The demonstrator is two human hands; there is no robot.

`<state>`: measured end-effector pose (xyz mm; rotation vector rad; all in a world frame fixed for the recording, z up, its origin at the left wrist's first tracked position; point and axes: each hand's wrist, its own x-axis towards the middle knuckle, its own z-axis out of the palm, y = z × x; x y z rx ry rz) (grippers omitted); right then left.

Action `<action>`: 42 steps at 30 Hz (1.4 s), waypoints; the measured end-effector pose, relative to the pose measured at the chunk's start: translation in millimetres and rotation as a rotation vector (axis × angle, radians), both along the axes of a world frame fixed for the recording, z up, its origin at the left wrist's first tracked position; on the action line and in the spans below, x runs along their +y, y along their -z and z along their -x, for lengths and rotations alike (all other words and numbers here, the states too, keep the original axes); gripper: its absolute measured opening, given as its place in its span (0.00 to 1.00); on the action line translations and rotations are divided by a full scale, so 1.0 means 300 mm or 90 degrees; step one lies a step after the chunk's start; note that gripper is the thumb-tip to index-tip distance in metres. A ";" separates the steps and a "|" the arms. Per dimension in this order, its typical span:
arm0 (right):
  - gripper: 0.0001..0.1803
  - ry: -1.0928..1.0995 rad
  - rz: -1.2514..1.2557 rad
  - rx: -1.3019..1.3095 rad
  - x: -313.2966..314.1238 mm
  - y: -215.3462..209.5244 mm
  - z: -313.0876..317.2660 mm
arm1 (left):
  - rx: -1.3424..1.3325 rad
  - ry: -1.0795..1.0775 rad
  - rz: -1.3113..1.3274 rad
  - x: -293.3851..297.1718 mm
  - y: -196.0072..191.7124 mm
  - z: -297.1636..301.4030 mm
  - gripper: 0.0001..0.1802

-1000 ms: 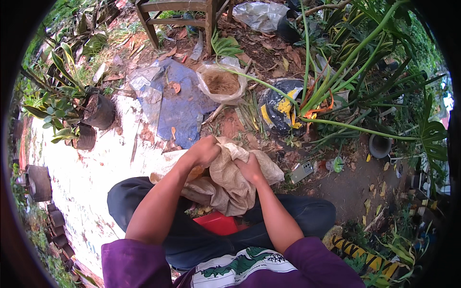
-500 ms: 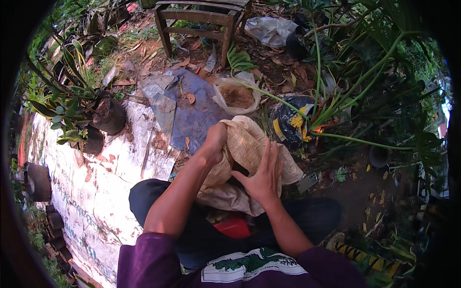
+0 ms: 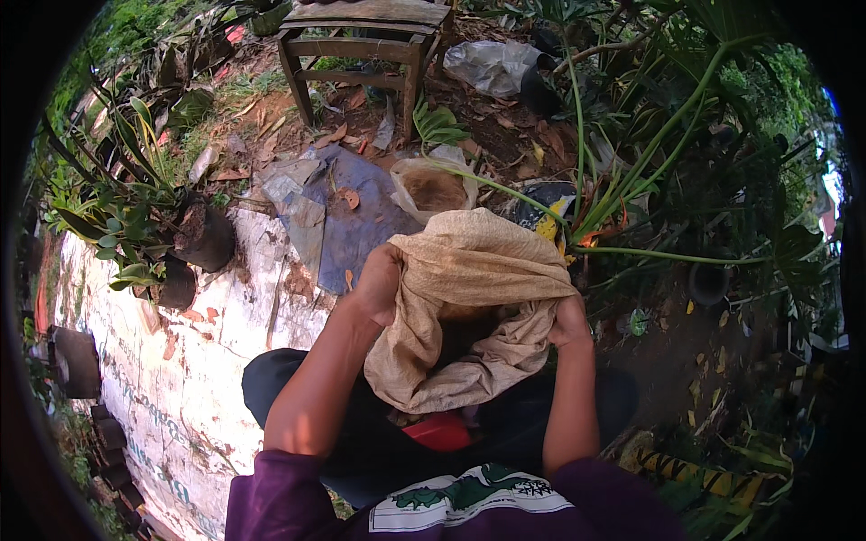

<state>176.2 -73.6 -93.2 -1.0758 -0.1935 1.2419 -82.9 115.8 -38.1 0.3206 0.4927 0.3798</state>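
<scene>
Sack point(image 3: 487, 261) gapes toward us; our left hand point(image 3: 379, 284) grips its left side, our right hand point(image 3: 570, 323) its right.

Faded blue-green lettering on white ground sheet point(image 3: 225, 361), left side; can't read it reliably. Purple shirt point(image 3: 289, 491): white print panel point(image 3: 469, 503), green graphic, dark marks illegible.

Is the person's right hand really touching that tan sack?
Touching. The head view shows the right hand gripping the right side of the sack, with no gap between skin and cloth.
</scene>
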 end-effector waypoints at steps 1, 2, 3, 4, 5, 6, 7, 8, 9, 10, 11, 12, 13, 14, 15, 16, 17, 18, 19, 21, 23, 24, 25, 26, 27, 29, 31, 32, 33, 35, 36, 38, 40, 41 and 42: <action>0.25 -0.029 -0.045 0.033 -0.026 -0.056 0.002 | -0.123 0.009 0.028 0.001 -0.010 0.016 0.25; 0.25 -0.033 -0.029 0.015 -0.049 -0.094 0.005 | -0.181 -0.013 0.033 -0.002 -0.017 0.027 0.25; 0.25 -0.054 -0.059 0.016 -0.079 -0.117 0.009 | -0.196 -0.041 0.038 -0.006 -0.021 0.043 0.25; 0.25 -0.092 -0.099 0.012 -0.107 -0.125 0.011 | -0.201 -0.065 0.029 -0.009 -0.018 0.052 0.26; 0.27 -0.092 -0.108 0.085 -0.127 -0.119 0.010 | -0.171 -0.079 0.036 0.002 -0.005 0.046 0.26; 0.28 -0.097 -0.084 0.140 -0.135 -0.100 0.004 | -0.124 -0.054 0.052 0.028 0.017 0.042 0.25; 0.28 -0.111 -0.067 0.190 -0.137 -0.074 -0.003 | -0.106 -0.015 0.054 0.062 0.048 0.034 0.25; 0.29 -0.124 -0.057 0.232 -0.137 -0.045 -0.008 | -0.124 0.020 0.024 0.095 0.089 0.026 0.25; 0.30 -0.105 -0.027 0.266 -0.134 -0.012 -0.009 | -0.010 0.033 0.079 0.121 0.143 0.002 0.24; 0.29 -0.089 0.025 0.261 -0.128 0.026 -0.004 | 0.131 0.040 0.043 0.132 0.201 -0.003 0.23; 0.29 -0.080 0.058 0.260 -0.120 0.066 0.007 | 0.219 0.058 0.001 0.136 0.257 0.003 0.22; 0.29 -0.064 0.101 0.270 -0.109 0.105 0.016 | 0.338 0.084 -0.015 0.144 0.305 0.008 0.21; 0.26 -0.020 0.139 0.290 -0.099 0.144 0.031 | 0.378 0.058 -0.098 0.152 0.343 0.009 0.20; 0.25 -0.011 0.154 0.236 -0.084 0.181 0.040 | 0.447 0.040 -0.154 0.154 0.369 0.011 0.20; 0.24 -0.006 0.165 0.202 -0.065 0.216 0.046 | 0.541 0.019 -0.201 0.148 0.381 0.011 0.20; 0.23 0.001 0.194 0.167 -0.051 0.243 0.046 | 0.671 0.004 -0.463 0.132 0.381 0.009 0.22; 0.21 0.013 0.205 0.127 -0.039 0.263 0.038 | 0.816 -0.020 -0.721 0.109 0.371 0.001 0.24; 0.20 0.002 0.212 0.115 -0.026 0.274 0.025 | 0.956 -0.062 -1.002 0.081 0.353 -0.011 0.27; 0.20 -0.012 0.218 0.102 -0.013 0.277 0.006 | 0.977 -0.100 -1.078 0.043 0.333 -0.034 0.34; 0.20 -0.021 0.226 0.108 0.011 0.266 -0.019 | 0.836 -0.129 -1.306 -0.032 0.294 -0.071 0.37; 0.20 -0.055 0.240 0.140 0.041 0.238 -0.031 | 0.589 0.057 -1.434 -0.111 0.277 -0.091 0.38; 0.21 -0.076 0.256 0.169 0.054 0.218 -0.033 | 0.515 0.178 -1.444 -0.144 0.278 -0.095 0.40; 0.21 -0.126 0.249 0.151 0.065 0.196 -0.032 | 0.546 0.140 -1.446 -0.163 0.285 -0.090 0.41; 0.22 -0.181 0.250 0.148 0.071 0.172 -0.031 | 0.603 0.138 -1.460 -0.170 0.297 -0.083 0.43; 0.23 -0.236 0.243 0.140 0.084 0.147 -0.029 | 0.677 0.115 -1.401 -0.152 0.312 -0.073 0.42; 0.25 -0.313 0.254 0.096 0.101 0.099 -0.009 | 0.874 0.196 -1.275 -0.083 0.349 -0.051 0.41; 0.29 -0.294 0.305 -0.052 0.134 0.047 0.001 | 0.803 0.292 -1.011 -0.001 0.392 -0.038 0.34; 0.32 -0.232 0.347 -0.173 0.154 0.020 0.009 | 0.760 0.353 -0.876 0.030 0.417 -0.033 0.31; 0.36 -0.167 0.385 -0.292 0.171 -0.005 0.024 | 0.755 0.322 -0.867 0.036 0.446 -0.030 0.30; 0.50 -0.072 0.491 -0.836 0.187 -0.046 0.077 | 0.741 0.294 -0.843 0.031 0.504 -0.024 0.27; 0.52 -0.108 0.394 -0.929 0.186 -0.057 0.117 | 0.747 0.294 -0.825 0.034 0.532 -0.021 0.27; 0.55 -0.170 0.225 -1.083 0.175 -0.048 0.225 | 0.755 0.346 -0.786 0.056 0.577 -0.024 0.27; 0.55 -0.383 0.068 -1.265 0.160 0.003 0.328 | 0.665 0.400 -0.812 0.060 0.603 -0.025 0.23; 0.53 -0.400 0.014 -1.320 0.170 0.042 0.356 | 0.602 0.485 -0.835 0.063 0.605 -0.031 0.22; 0.50 -0.520 0.133 -1.263 0.191 0.081 0.352 | 0.535 0.567 -0.855 0.068 0.600 -0.034 0.20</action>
